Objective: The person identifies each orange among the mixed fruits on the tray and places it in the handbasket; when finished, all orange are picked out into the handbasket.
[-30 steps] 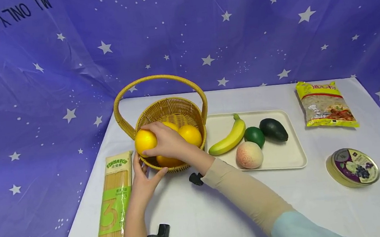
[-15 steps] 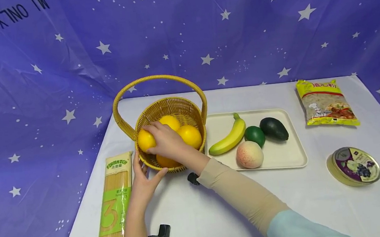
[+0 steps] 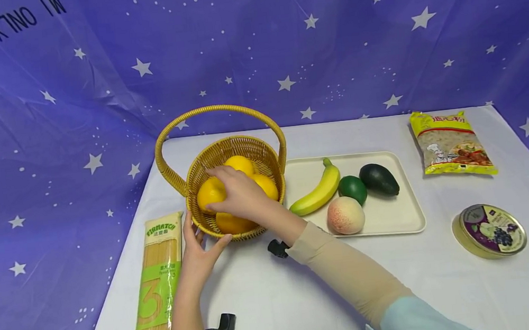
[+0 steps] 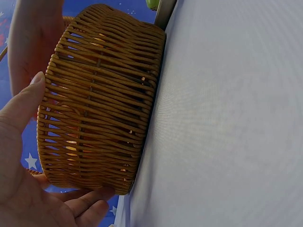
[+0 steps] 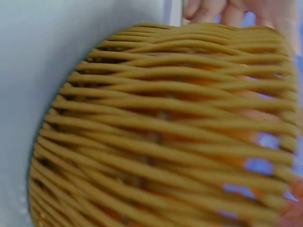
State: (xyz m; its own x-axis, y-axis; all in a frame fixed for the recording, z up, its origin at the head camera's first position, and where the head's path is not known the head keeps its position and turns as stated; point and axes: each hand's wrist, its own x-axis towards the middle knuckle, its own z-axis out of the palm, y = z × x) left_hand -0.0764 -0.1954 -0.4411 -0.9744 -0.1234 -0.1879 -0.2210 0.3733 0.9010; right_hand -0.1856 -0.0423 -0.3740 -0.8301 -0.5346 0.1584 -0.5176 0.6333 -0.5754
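Observation:
A round wicker basket [image 3: 245, 146] with a tall arched handle stands at the table's back left, holding several oranges. Inside it, near the left wall, my right hand [image 3: 242, 194] grips one orange [image 3: 210, 194], fingers over its top and thumb at its front. Part of that orange is hidden by the hand. My left hand [image 3: 200, 260] holds the basket's near left side. In the left wrist view the thumb lies at the rim of the basket [image 4: 102, 104] and the fingers reach along its side. The right wrist view shows the woven wall [image 5: 156, 127] with orange colour behind it.
Right of the basket, a cream tray [image 3: 394, 216] bears a banana [image 3: 318, 191], a peach [image 3: 346, 215], a green round fruit [image 3: 353, 190] and an avocado [image 3: 379, 179]. A spaghetti pack [image 3: 156, 287] lies left. A yellow food bag [image 3: 452, 143] and round tin [image 3: 490, 231] are at right.
My right hand has brought the orange from over the basket's left rim rightward and down into the basket. The left hand keeps its hold on the basket's side.

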